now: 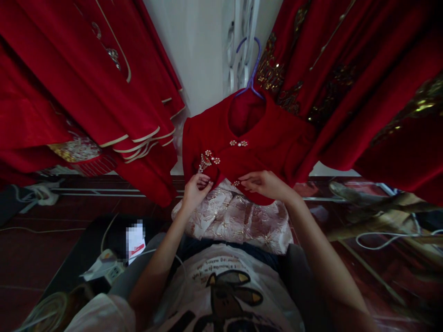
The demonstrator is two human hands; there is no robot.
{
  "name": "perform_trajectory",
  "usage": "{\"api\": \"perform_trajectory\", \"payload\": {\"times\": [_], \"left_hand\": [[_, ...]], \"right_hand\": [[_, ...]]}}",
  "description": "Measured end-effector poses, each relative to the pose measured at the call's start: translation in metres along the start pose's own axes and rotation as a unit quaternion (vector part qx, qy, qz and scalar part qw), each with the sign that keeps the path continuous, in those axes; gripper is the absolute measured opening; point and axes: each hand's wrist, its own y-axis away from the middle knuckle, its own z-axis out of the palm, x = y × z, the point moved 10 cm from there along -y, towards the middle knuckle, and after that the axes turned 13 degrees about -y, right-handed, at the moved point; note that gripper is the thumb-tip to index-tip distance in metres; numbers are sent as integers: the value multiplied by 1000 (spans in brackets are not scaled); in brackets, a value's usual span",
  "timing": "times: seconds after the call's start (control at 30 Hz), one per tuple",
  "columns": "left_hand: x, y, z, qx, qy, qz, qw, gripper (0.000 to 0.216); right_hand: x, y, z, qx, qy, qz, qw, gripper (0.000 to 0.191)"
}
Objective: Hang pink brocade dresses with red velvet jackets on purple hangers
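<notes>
A short red jacket [207, 124] hangs in front of me from a purple hanger [252, 83]. A jewelled clasp [239, 144] joins its two front edges below the neckline, and the fronts part lower down. My left hand [197, 190] is closed on the lower front edge, just under a gold-and-pearl brooch [206, 160] with dangling strands. Opposite it, my right hand [265, 183] pinches the other front panel beside a small flower-shaped button [236, 183]. A pale patterned cloth [238, 216] lies across my lap beneath the jacket's hem.
Red garments with cream trim [114, 92] hang at left, and red garments with gold sequins [346, 92] at right. A white metal rack [238, 46] stands behind the hanger. A lit phone [136, 244], a power strip [112, 272] and cables lie at lower left.
</notes>
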Motion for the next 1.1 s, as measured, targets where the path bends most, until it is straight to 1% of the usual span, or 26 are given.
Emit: {"api": "perform_trajectory", "payload": {"times": [0.03, 0.1, 0.2, 0.27, 0.33, 0.4, 0.47, 0.53, 0.6, 0.7, 0.8, 0.83, 0.87, 0.93, 1.0, 1.1], "left_hand": [[-3, 5, 0, 10, -7, -7, 1000, 25], [-9, 13, 2, 27, -17, -35, 999, 31], [-11, 20, 7, 43, -38, -62, 996, 39], [-8, 21, 7, 60, -44, -64, 995, 40], [-7, 21, 5, 83, -33, -67, 994, 36], [-8, 21, 2, 102, -18, -71, 992, 31], [-6, 21, -1, 119, -9, -67, 991, 25], [-4, 23, -3, 126, 0, -58, 990, 21], [-4, 24, -4, 117, 13, -62, 991, 18], [-7, 23, -1, 72, 45, -84, 993, 18], [-6, 19, 10, -13, 90, -92, 992, 21], [-5, 18, 13, -37, 100, -93, 990, 22], [-4, 18, 15, -52, 108, -95, 988, 22], [-3, 16, 13, -53, 114, -98, 987, 22], [-3, 16, 11, -44, 113, -98, 988, 23], [-6, 17, 8, -26, 104, -101, 989, 22]], "right_hand": [[0, 0, 2, 7, 41, -3, 999, 23], [-1, -2, 2, 67, 130, -10, 989, 20], [0, -4, 8, 178, 259, 4, 949, 27], [2, -5, 16, 221, 311, 11, 924, 30], [6, -7, 22, 235, 315, 5, 919, 28], [11, -10, 22, 230, 279, -8, 932, 25], [15, -12, 16, 212, 219, -13, 952, 22], [18, -13, 8, 181, 156, 2, 971, 20], [21, -11, 2, 145, 108, 33, 983, 19], [14, -6, 6, 81, 39, 60, 994, 20], [0, -5, 24, 29, -80, 47, 995, 24], [-4, -6, 30, 31, -115, 34, 992, 25], [-7, -8, 34, 49, -139, 17, 989, 27], [-8, -13, 40, 109, -158, -22, 981, 29], [2, -18, 51, 153, -163, -41, 974, 33], [21, -26, 73, 151, -156, -52, 975, 33]]}}
